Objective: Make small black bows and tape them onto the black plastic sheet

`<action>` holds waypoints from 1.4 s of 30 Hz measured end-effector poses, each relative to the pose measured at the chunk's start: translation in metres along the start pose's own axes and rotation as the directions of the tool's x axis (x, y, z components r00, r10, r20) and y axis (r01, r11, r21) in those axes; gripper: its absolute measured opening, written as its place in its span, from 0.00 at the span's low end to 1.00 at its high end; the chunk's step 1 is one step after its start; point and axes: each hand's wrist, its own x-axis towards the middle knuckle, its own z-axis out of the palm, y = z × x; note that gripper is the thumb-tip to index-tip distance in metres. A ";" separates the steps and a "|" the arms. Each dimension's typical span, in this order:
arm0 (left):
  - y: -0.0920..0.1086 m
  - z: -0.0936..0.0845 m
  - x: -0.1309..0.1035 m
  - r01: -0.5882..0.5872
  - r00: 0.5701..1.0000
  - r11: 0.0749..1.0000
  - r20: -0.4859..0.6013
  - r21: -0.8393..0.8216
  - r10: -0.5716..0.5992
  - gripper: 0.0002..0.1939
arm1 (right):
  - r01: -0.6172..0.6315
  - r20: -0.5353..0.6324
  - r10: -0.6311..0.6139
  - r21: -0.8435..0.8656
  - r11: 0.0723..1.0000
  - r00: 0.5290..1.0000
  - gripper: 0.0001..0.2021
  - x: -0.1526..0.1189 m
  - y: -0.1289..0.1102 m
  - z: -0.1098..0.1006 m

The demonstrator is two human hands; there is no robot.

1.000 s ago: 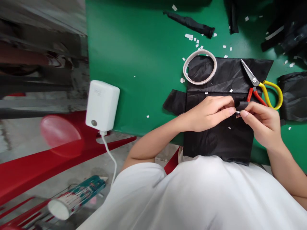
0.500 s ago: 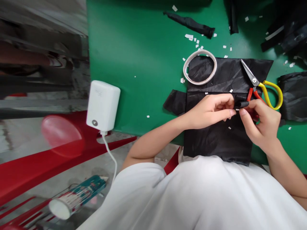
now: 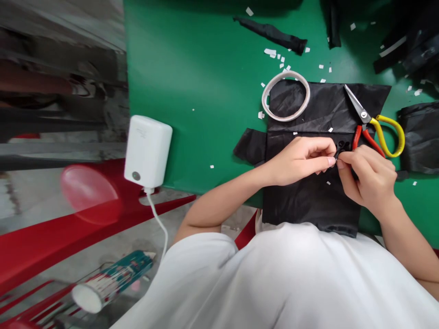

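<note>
My left hand [image 3: 307,160] and my right hand [image 3: 368,173] meet fingertip to fingertip over a large sheet of black fabric [image 3: 308,201]. Between them is a small folded black fabric piece [image 3: 342,147], pinched by both hands. Its lower part is hidden by the fingers. Just beyond my right hand lie scissors [image 3: 364,115] with yellow and red handles, their blades apart and pointing away from me. A roll of white tape [image 3: 265,98] rests flat on the far left corner of the fabric.
The green table [image 3: 192,64] carries scattered white paper bits [image 3: 270,52]. A black fabric strip [image 3: 270,33] lies at the back, with a folded black fabric piece [image 3: 420,137] at right. A white power bank [image 3: 148,151] with a cable overhangs the left edge, near a red chair [image 3: 85,228].
My right hand has shifted slightly left, its fingers closing in against my left fingertips. The small black piece is now bunched up between them. The scissors and tape stay put.
</note>
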 end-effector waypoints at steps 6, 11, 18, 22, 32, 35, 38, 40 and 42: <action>0.001 -0.001 -0.001 0.020 0.999 0.999 0.028 -0.045 -0.019 0.09 | 0.019 0.021 -0.021 0.096 0.995 1.000 0.08 -0.001 0.002 -0.001; 0.001 -0.001 0.000 0.034 0.999 0.998 0.036 -0.057 -0.032 0.07 | 0.041 0.049 -0.043 0.043 0.998 0.998 0.06 -0.002 0.004 -0.002; 0.001 -0.001 0.000 0.052 0.997 0.995 0.061 -0.084 -0.047 0.07 | 0.053 0.057 -0.059 0.108 0.993 0.997 0.07 -0.001 0.004 -0.002; 0.001 -0.002 0.000 0.052 0.996 0.992 0.077 -0.114 -0.043 0.08 | 0.057 0.049 -0.064 0.123 0.991 0.997 0.08 -0.001 0.004 -0.002; 0.001 -0.002 0.000 0.061 0.994 0.989 0.095 -0.138 -0.048 0.08 | 0.034 0.032 -0.039 0.142 0.989 0.999 0.08 -0.002 0.002 -0.002; 0.001 -0.001 0.000 0.061 0.994 0.989 0.096 -0.137 -0.049 0.08 | 0.016 0.025 -0.021 0.179 0.984 0.999 0.10 -0.002 0.001 -0.002; 0.001 0.000 0.001 0.057 0.994 0.988 0.100 -0.142 -0.043 0.08 | -0.013 0.014 0.010 0.198 0.980 1.000 0.10 -0.001 -0.001 -0.002; 0.002 0.000 0.000 0.052 0.994 0.988 0.099 -0.142 -0.038 0.08 | -0.022 0.008 0.021 0.213 0.977 1.000 0.10 0.000 -0.001 -0.002; 0.002 0.000 0.000 0.048 0.994 0.989 0.099 -0.142 -0.034 0.08 | -0.034 0.016 0.031 0.237 0.971 0.999 0.10 0.001 -0.002 -0.002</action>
